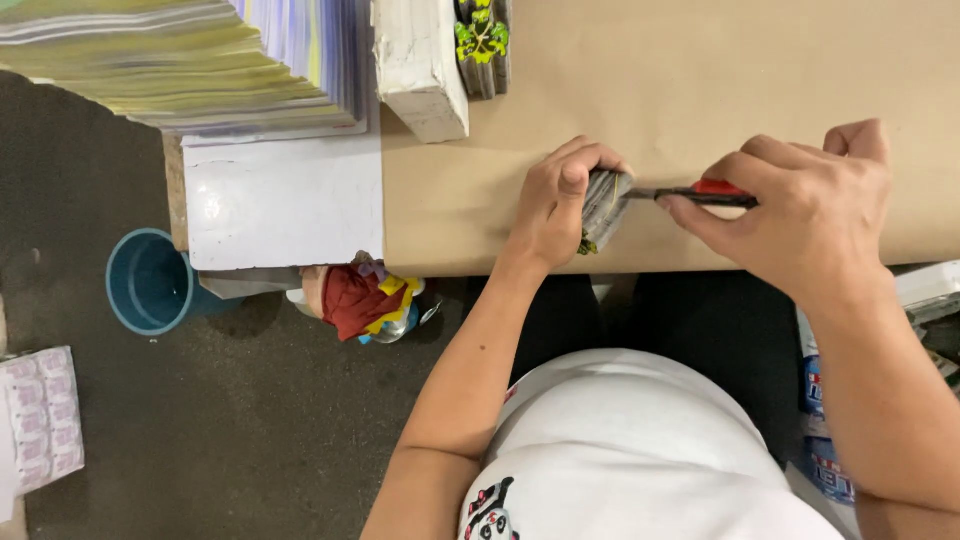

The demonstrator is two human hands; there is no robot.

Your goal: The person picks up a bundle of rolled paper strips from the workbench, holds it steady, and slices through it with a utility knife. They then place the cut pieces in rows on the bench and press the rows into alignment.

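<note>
My left hand [556, 203] grips a thick grey stack of printed sheets [604, 207] standing on edge on the brown paper-covered table [700, 90]. In my right hand [800, 205] is a red-handled cutter [705, 193], held level. Its blade tip touches the right side of the stack. Both hands are near the table's front edge.
A white block [420, 65] and a second bundle with green print [484, 40] lie at the back. Tall piles of coloured sheets [190, 60] rest on a white board [285, 200] at left. Below are a blue bucket [150, 282] and a red-yellow cloth bundle [360, 297].
</note>
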